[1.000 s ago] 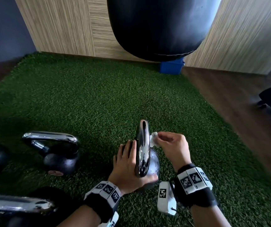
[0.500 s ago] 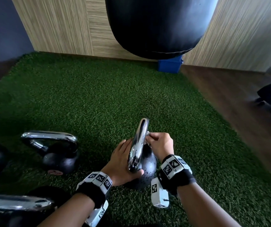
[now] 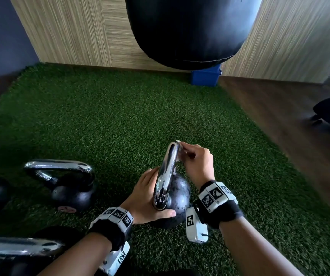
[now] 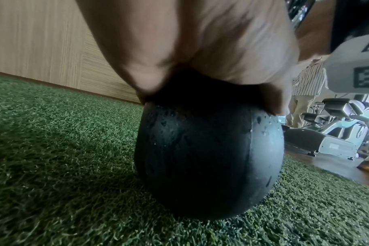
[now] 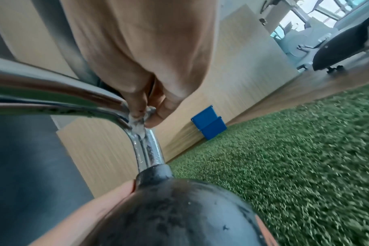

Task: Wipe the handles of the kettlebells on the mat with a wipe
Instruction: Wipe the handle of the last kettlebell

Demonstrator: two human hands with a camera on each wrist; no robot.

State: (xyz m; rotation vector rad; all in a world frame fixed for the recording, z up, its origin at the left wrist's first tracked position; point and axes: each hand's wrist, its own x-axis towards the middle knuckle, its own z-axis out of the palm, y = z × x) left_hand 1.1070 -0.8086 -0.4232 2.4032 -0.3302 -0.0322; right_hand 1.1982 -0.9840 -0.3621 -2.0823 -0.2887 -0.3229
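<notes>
Green turf mat [image 3: 110,120] bears the black round kettlebell with chrome handle [image 3: 178,194], your left hand [image 3: 144,198] cupping its ball, fingers [image 4: 145,74] curled round it from the left wrist, while the right wrist shows your right hand [image 5: 150,58] pinching a crumpled white wipe [image 5: 140,120] onto its handle's bend.

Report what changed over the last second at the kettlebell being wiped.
The right hand, pinching the wipe, slid it up the chrome handle from its right side to the far top corner. Nothing was picked up or let go. The left hand kept its grip on the kettlebell body, and the other kettlebell on the mat did not move.
</notes>
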